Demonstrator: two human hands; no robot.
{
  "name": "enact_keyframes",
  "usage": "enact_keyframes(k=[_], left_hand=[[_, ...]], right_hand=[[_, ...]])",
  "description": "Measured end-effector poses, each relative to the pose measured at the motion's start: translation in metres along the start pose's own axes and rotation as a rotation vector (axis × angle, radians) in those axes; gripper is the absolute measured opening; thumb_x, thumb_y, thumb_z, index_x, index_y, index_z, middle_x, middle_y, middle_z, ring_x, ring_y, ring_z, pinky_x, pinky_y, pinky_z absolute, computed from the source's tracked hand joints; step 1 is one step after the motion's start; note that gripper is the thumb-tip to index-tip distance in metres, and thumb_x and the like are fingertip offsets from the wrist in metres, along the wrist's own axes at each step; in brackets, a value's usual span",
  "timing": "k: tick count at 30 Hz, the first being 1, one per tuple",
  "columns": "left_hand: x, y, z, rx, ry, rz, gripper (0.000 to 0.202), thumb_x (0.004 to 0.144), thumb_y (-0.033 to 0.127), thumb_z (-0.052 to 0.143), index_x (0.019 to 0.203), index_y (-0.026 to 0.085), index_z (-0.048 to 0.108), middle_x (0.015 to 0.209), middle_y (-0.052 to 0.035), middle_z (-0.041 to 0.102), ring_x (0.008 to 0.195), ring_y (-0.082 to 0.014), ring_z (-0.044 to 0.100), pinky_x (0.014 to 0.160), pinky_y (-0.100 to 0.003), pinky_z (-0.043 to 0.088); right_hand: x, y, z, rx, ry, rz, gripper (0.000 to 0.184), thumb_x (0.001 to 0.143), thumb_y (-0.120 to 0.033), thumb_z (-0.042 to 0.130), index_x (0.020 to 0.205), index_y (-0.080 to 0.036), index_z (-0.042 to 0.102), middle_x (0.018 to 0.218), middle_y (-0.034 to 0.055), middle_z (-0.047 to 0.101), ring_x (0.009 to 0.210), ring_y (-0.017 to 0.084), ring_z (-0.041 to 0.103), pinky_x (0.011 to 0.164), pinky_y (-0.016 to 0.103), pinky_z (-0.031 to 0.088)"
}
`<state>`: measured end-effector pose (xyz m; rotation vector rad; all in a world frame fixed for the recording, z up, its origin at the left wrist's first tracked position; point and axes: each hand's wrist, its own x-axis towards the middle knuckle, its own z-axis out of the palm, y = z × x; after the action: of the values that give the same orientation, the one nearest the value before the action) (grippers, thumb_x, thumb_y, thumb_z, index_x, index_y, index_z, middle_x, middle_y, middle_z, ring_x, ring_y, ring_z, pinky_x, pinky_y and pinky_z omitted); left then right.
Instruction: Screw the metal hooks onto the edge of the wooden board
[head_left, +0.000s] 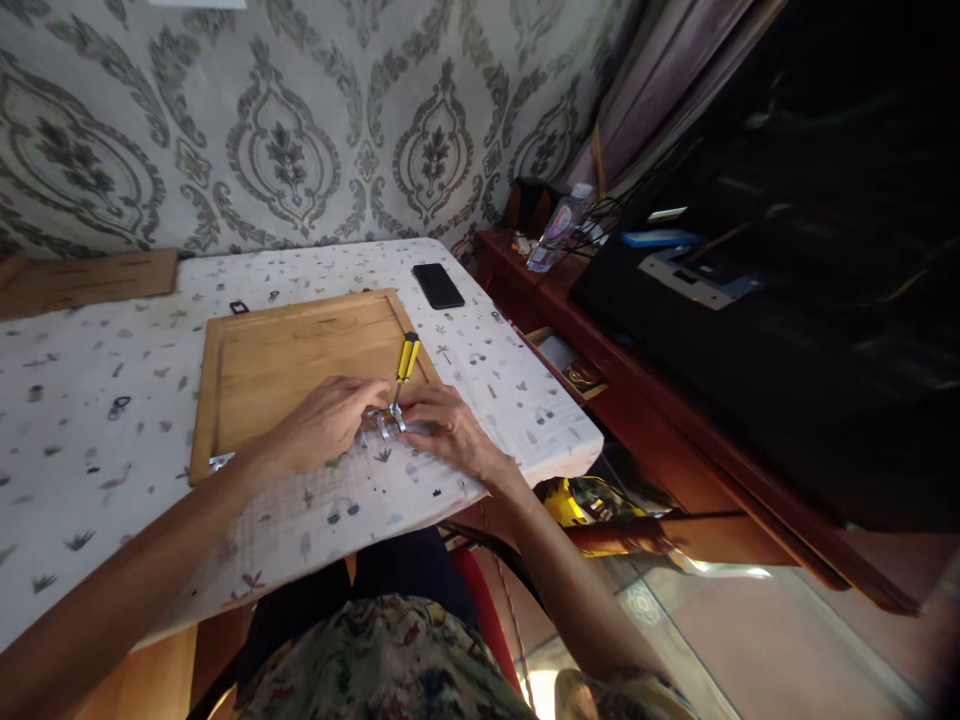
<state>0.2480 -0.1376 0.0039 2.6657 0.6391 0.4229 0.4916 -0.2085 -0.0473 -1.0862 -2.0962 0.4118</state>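
A wooden cabinet door [307,350] lies flat on the cloth-covered table. At its near right corner is a metal hinge [397,418]. A screwdriver [407,358] with a yellow and black handle stands nearly upright, its shaft running down to the hinge; neither hand is on the handle. My left hand [330,420] rests over the door's near edge, fingers bent and closed beside the hinge; what its fingertips hold is hidden. From the other side, my right hand [450,425] has its thumb and fingers closed around the hinge. A second hinge [220,462] shows at the door's near left corner.
A black phone [439,286] lies beyond the door. Cardboard [90,280] sits at the far left of the table. To the right, a dark red cabinet [637,400] has an open drawer [566,362] and a plastic bottle [559,230] on top.
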Motion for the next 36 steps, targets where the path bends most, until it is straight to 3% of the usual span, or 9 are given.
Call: enact_keyframes(k=[7,18,22,25,28,30,33,36], left_hand=[[0.001,0.0,0.004,0.083,-0.03,0.007,0.048,0.09,-0.001,0.04,0.132,0.017,0.055,0.123,-0.0075,0.079,0.115,-0.0259,0.069,0.101,-0.046,0.05],[0.005,0.013,0.007,0.182,0.029,0.038,0.049,0.082,-0.01,0.04,0.12,0.015,0.055,0.108,-0.0103,0.08,0.102,-0.0256,0.072,0.095,-0.043,0.048],[0.005,0.013,0.008,0.207,0.041,0.037,0.052,0.082,-0.011,0.04,0.124,0.015,0.054,0.106,-0.0097,0.079,0.098,-0.0261,0.071,0.094,-0.043,0.047],[0.004,0.012,0.009,0.199,0.052,0.047,0.055,0.08,-0.012,0.04,0.126,0.014,0.052,0.108,-0.0094,0.079,0.099,-0.0253,0.071,0.094,-0.043,0.046],[0.003,0.011,0.012,0.182,0.078,0.066,0.057,0.078,-0.013,0.041,0.128,0.014,0.052,0.109,-0.0092,0.079,0.1,-0.0247,0.071,0.094,-0.042,0.046],[0.003,0.009,0.014,0.174,0.096,0.082,0.06,0.078,-0.012,0.043,0.131,0.014,0.05,0.11,-0.0092,0.08,0.101,-0.025,0.071,0.094,-0.042,0.046],[0.002,0.007,0.016,0.162,0.104,0.073,0.062,0.079,-0.012,0.045,0.135,0.014,0.05,0.112,-0.0086,0.079,0.104,-0.0262,0.07,0.096,-0.043,0.047],[0.004,0.008,0.016,0.157,0.079,0.027,0.054,0.08,-0.011,0.045,0.127,0.015,0.056,0.111,-0.0089,0.079,0.104,-0.0259,0.07,0.096,-0.043,0.048]], right_hand=[[-0.001,0.001,0.0,-0.01,0.004,0.003,0.022,0.097,-0.041,0.072,0.104,-0.021,0.08,0.116,0.0104,0.077,0.111,0.025,0.068,0.102,0.044,0.049],[0.0,0.003,0.001,-0.004,0.006,-0.001,0.022,0.096,-0.041,0.073,0.103,-0.022,0.08,0.121,0.012,0.078,0.113,0.026,0.069,0.104,0.048,0.049],[-0.001,0.0,-0.001,0.062,0.014,0.012,0.022,0.096,-0.042,0.074,0.103,-0.022,0.08,0.119,0.0119,0.078,0.113,0.026,0.069,0.104,0.048,0.052],[-0.002,-0.005,-0.007,0.133,0.078,0.072,0.024,0.097,-0.044,0.072,0.099,-0.022,0.08,0.117,0.0116,0.077,0.114,0.025,0.07,0.101,0.046,0.055],[0.005,-0.01,-0.017,0.182,0.232,0.167,0.026,0.097,-0.046,0.069,0.097,-0.022,0.08,0.116,0.0111,0.078,0.112,0.025,0.072,0.101,0.045,0.056],[0.015,-0.014,-0.024,0.25,0.32,0.214,0.03,0.097,-0.049,0.068,0.106,-0.023,0.078,0.112,0.0098,0.079,0.104,0.023,0.072,0.095,0.042,0.058],[0.036,-0.019,-0.032,0.389,0.321,0.242,0.045,0.095,-0.057,0.069,0.123,-0.022,0.072,0.115,0.0085,0.076,0.09,0.018,0.07,0.082,0.035,0.058],[0.054,-0.025,-0.032,0.375,0.324,0.216,0.052,0.092,-0.063,0.069,0.122,-0.02,0.072,0.106,0.0064,0.072,0.079,0.014,0.063,0.071,0.03,0.052]])
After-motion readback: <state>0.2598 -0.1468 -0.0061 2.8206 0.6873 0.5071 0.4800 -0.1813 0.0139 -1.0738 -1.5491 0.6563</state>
